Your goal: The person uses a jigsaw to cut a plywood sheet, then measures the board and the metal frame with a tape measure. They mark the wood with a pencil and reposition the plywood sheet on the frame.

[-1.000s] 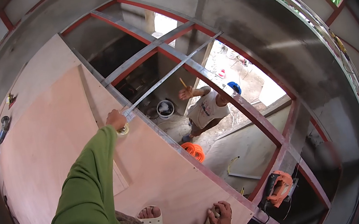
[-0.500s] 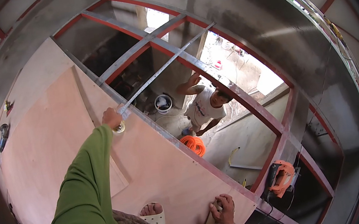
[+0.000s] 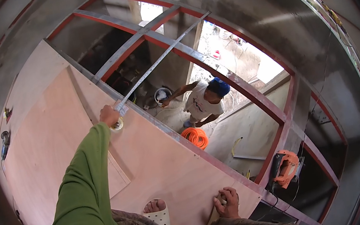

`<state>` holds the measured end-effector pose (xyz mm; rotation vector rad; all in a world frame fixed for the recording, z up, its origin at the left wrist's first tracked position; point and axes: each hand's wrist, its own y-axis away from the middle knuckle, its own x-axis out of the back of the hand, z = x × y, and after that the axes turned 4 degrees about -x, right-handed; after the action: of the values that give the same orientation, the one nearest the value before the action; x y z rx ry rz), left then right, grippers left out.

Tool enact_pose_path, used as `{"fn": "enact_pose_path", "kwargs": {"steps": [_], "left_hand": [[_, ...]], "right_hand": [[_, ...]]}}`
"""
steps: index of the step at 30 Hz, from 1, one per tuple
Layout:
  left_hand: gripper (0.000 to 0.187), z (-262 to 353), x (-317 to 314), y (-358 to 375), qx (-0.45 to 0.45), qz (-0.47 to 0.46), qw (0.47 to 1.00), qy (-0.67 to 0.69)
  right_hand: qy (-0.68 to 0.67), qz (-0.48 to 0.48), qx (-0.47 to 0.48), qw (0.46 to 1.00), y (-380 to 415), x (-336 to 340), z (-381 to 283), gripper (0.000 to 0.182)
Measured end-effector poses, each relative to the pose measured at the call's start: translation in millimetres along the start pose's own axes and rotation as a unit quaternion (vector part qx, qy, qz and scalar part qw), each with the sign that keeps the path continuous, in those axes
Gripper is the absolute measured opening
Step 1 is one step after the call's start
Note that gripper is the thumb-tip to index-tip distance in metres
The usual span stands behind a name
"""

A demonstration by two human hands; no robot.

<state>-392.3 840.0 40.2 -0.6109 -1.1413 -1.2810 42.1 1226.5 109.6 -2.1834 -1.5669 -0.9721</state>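
Note:
My left hand (image 3: 109,116), at the end of a green sleeve, is closed on the tape measure (image 3: 117,123) at the edge of the plywood sheet (image 3: 176,178). A round, shiny part of its case shows below my fingers. The extended blade (image 3: 162,57) runs up and right across the open frame, its far end at the outer red beam (image 3: 243,35). My right hand is out of view.
Below, a co-worker (image 3: 202,104) in a blue cap reaches toward a white bucket (image 3: 163,96), near an orange coil (image 3: 195,138). An orange power tool (image 3: 286,169) sits on the right beams. Another tool (image 3: 5,144) lies left. My feet (image 3: 156,211) rest on the plywood.
The co-worker has turned their head down and lowered a raised arm to the bucket. The view has shifted slightly; my left hand still holds the tape measure at the plywood edge.

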Motion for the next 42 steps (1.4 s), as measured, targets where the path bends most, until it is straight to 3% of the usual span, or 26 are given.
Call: {"fn": "enact_pose_path", "kwargs": {"steps": [30,42], "left_hand": [[0.042,-18,-7,-17,0.016,-0.046,0.999,0.019],[0.04,-23,-10,-20,-0.001,-0.005,1.0,0.02]], "right_hand": [[0.026,-0.007,0.008,1.0,0,1,5,0.037],[0.0,-0.02,-0.01,1.0,2,-3,19,0.039]]}}
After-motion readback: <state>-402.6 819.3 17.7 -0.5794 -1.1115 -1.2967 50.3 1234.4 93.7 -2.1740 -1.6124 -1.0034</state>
